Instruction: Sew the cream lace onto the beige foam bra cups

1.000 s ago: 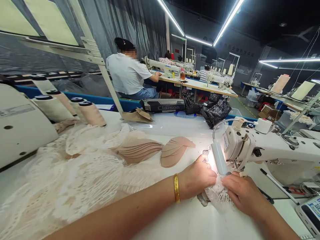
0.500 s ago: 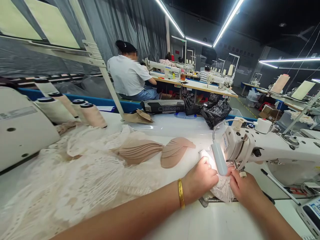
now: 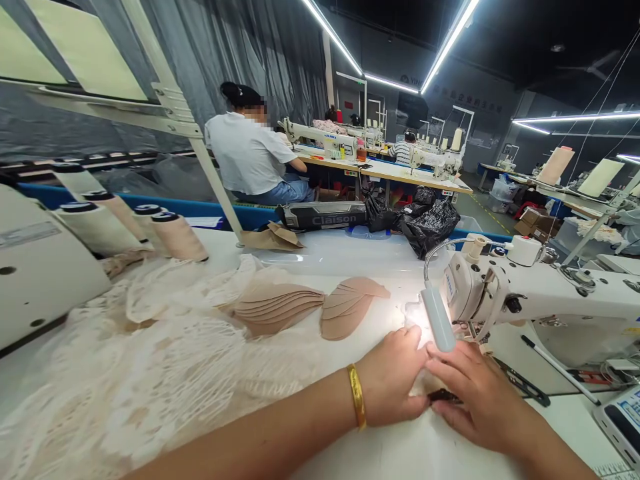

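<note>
My left hand [image 3: 395, 377], with a gold bangle on the wrist, rests with curled fingers on a small pale lace piece [image 3: 419, 385] lying on the white table [image 3: 350, 253]. Most of that piece is hidden under both hands. My right hand [image 3: 477, 397] meets the left one just in front of the sewing machine [image 3: 530, 293]; its thumb and fingers pinch a small dark tool [image 3: 443, 395] that I cannot name. The machine's lit lamp [image 3: 437, 319] hangs right above my fingers.
Two fans of beige cut cups [image 3: 350, 303] and a heap of cream lace [image 3: 150, 347] lie to the left. Thread cones [image 3: 177, 237] stand at the back left beside another machine [image 3: 35, 260]. A person in a white shirt [image 3: 247, 157] sews at the table beyond. Black bags [image 3: 430, 223] sit behind.
Both hands have drawn back from under the needle toward me and lowered flat to the table. The lace piece, lifted and spread before, is now mostly covered, and a dark tool shows at my right fingers.
</note>
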A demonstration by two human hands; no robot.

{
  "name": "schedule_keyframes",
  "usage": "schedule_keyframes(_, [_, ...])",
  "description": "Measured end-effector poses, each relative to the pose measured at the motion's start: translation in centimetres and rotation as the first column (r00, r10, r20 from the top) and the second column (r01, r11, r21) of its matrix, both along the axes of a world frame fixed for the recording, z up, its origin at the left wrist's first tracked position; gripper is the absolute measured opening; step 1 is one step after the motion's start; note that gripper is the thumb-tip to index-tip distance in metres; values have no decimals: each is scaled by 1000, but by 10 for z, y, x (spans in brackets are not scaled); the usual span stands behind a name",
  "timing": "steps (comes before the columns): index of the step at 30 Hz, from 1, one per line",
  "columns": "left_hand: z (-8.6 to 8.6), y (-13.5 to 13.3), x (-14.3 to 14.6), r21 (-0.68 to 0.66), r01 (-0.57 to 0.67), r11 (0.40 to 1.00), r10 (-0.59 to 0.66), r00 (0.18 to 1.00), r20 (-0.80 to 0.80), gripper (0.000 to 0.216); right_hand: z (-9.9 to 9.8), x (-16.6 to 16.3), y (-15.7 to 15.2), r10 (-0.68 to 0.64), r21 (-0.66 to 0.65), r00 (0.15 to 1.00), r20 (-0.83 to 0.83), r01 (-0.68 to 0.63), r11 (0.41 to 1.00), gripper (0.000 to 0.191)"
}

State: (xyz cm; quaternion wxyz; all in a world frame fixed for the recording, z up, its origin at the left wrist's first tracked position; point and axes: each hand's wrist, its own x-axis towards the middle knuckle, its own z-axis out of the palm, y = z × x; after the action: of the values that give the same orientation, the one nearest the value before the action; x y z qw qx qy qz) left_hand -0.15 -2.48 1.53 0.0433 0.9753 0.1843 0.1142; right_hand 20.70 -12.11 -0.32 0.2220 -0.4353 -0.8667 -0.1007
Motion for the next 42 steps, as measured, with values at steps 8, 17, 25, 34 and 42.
schedule_keyframes(8, [1, -8, -8, -22, 87, 996, -88, 994, -71, 22, -27, 21, 16, -214, -60, 966, 142, 224, 973, 29])
schedule_keyframes(17, [-23, 4, 1, 118, 91, 989, -99, 993, 63, 12, -15, 18, 14, -186, -157, 979, 83, 198, 968, 48])
schedule_keyframes(25, [-37, 9, 0, 162, 121, 979, -147, 975, 166, 18, -16, 18, 13, -233, -138, 965, 119, 248, 959, 46])
schedule_keyframes(34, [-33, 6, 4, 206, 69, 976, -107, 978, 178, 17, -20, 21, 17, -246, -126, 958, 144, 265, 956, 49])
schedule_keyframes(42, [-39, 1, 10, 246, 1, 969, -61, 970, 236, 19, -18, 24, 14, -268, -115, 957, 107, 280, 953, 52])
